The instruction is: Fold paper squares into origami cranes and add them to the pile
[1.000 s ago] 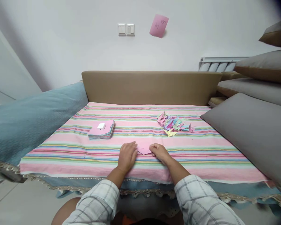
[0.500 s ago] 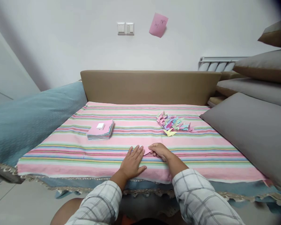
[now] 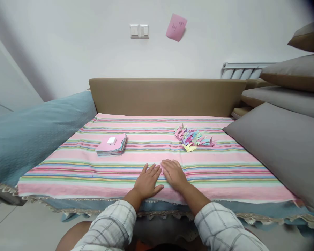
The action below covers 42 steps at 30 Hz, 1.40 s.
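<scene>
Both of my hands lie flat, side by side, on the striped cloth [image 3: 68, 190] near its front edge. Between their fingertips shows a bit of pink paper [image 3: 161, 169]; most of it is covered by my fingers. My left hand [image 3: 147, 182] has its fingers spread and presses down at the paper's left side. My right hand [image 3: 174, 174] is stretched out over the paper's right side. Farther back on the right is a heap of folded paper birds [image 3: 192, 136] in several colours. To the left sits a stack of coloured paper sheets [image 3: 111, 144] with a small white block [image 3: 111, 141] on top.
A brown backrest [image 3: 167, 97] runs along the wall behind the cloth. Grey cushions [image 3: 279, 146] are piled at the right, and a blue-covered armrest [image 3: 42, 132] stands on the left. A pink note [image 3: 176, 28] and light switches [image 3: 139, 31] are on the wall.
My right hand has let go of the pink paper's edge and flattened onto it, moving slightly left. My left hand stays where it was.
</scene>
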{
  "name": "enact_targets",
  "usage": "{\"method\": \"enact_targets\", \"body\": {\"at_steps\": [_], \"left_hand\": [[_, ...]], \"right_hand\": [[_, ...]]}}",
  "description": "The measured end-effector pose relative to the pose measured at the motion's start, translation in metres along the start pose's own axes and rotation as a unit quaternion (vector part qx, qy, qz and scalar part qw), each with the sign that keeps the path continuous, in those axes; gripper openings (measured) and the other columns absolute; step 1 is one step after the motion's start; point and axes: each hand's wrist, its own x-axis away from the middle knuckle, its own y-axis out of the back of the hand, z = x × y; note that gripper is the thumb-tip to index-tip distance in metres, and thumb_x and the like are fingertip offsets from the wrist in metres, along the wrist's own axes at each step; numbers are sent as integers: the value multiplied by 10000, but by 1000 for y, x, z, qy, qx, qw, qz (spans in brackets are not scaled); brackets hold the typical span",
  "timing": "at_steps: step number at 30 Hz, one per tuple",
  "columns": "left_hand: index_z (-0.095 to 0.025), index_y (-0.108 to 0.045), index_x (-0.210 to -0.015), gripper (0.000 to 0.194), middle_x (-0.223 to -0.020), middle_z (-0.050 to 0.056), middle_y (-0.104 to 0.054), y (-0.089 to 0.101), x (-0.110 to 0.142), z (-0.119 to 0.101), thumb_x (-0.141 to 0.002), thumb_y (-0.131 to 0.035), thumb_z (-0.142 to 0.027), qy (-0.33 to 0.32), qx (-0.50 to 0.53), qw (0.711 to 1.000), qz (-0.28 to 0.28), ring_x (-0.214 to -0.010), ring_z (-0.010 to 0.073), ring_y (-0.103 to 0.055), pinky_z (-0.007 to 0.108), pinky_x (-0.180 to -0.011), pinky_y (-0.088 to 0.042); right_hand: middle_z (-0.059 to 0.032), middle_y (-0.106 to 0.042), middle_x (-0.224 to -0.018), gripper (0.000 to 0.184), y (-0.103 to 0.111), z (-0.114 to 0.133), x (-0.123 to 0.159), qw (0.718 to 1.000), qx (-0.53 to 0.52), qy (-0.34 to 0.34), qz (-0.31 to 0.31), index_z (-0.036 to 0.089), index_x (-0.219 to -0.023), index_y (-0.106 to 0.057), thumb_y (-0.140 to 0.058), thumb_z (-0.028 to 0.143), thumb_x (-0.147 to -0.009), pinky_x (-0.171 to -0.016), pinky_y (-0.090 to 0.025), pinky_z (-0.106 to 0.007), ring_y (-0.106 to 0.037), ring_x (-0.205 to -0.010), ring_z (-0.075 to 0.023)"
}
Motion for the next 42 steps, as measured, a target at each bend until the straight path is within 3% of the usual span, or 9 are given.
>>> {"method": "enact_targets", "body": {"at_steps": [3,9,22,31,42], "left_hand": [[-185,-361,-1370,638,-1385,101,-450,-2,1,0,-833,-437,-520,4,4,1000,-9,-1325,271,-320,499,-1112,-122],[-169,-352,-1375,638,-1382,110,-449,-5,1,0,-807,-486,-427,8,13,1000,-4,-1327,266,-317,490,-1113,-131],[-144,-365,-1369,657,-1394,129,-433,-3,1,-3,-792,-497,-428,29,11,999,-19,-1319,277,-334,485,-1112,-166],[-145,-382,-1360,654,-1394,127,-434,0,1,-4,-790,-500,-444,34,23,999,-16,-1316,279,-341,488,-1109,-173],[-127,-483,-1265,596,-1336,164,-488,-4,2,-4,-788,-510,-484,31,26,998,-50,-1297,291,-372,504,-1097,-212]], "right_hand": [[-79,-412,-1412,497,-11,10,9,995,32,59,73,184,-1377,-378,-349,375,-919,-1115,-102,-454,-293,-1341,-218],[-120,-254,-1482,707,-18,12,11,991,51,44,119,140,-1430,-248,-309,585,-884,-1113,-73,-494,-235,-1367,-241],[-120,-390,-1421,662,-21,18,8,996,44,-9,77,184,-1417,-284,-312,580,-887,-1090,-121,-506,-340,-1313,-246],[-110,-401,-1416,643,-22,17,11,996,48,-27,69,181,-1410,-301,-296,568,-897,-1093,-106,-484,-317,-1327,-238],[-98,-412,-1410,567,-26,14,7,995,44,-70,58,192,-1342,-427,-343,535,-899,-1080,-194,-435,-335,-1319,-225]]}}
